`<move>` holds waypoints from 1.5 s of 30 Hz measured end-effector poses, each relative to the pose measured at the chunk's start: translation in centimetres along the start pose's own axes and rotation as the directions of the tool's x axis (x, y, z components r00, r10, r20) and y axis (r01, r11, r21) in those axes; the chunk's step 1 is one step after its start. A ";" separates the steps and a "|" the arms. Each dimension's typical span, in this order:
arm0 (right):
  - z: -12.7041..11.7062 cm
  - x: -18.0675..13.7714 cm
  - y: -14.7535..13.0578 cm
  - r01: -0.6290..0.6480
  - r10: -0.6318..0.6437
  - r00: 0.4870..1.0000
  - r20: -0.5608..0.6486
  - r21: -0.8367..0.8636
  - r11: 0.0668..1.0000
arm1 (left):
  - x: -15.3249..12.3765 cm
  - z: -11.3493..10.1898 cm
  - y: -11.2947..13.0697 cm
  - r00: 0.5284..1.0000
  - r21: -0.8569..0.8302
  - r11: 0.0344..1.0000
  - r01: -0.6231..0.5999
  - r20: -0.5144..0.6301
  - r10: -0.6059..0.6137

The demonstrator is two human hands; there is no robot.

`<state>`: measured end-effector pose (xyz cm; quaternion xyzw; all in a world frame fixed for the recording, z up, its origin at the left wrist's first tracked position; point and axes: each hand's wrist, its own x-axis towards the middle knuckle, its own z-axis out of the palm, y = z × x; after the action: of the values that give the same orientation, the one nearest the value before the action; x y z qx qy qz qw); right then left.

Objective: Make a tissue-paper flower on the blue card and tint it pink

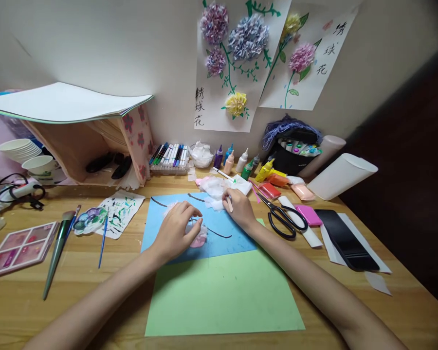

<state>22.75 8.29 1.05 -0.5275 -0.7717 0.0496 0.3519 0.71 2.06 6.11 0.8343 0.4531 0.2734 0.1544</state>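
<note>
A blue paper sheet with thin dark curved lines lies on the wooden desk, partly under a green sheet. My left hand rests on the blue sheet, fingers curled down onto a pink and white fluffy patch. At the sheet's far edge my right hand is closed on a thin pale stick, its tip at a heap of white crumpled tissue.
Black scissors, pink clay blocks and a black phone lie right. Paint bottles and markers line the wall. Left are a palette, brushes and a pink paint tray.
</note>
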 end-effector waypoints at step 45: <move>-1.4 -5.9 -4.7 -0.090 -0.002 0.987 0.161 0.561 0.823 | -4.3 2.5 -0.8 0.942 0.287 0.897 -0.336 0.122 0.314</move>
<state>21.10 0.82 1.26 -0.4115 -0.7345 0.3251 0.4307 -0.23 -1.14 2.28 0.9213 0.3381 0.1920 -0.0068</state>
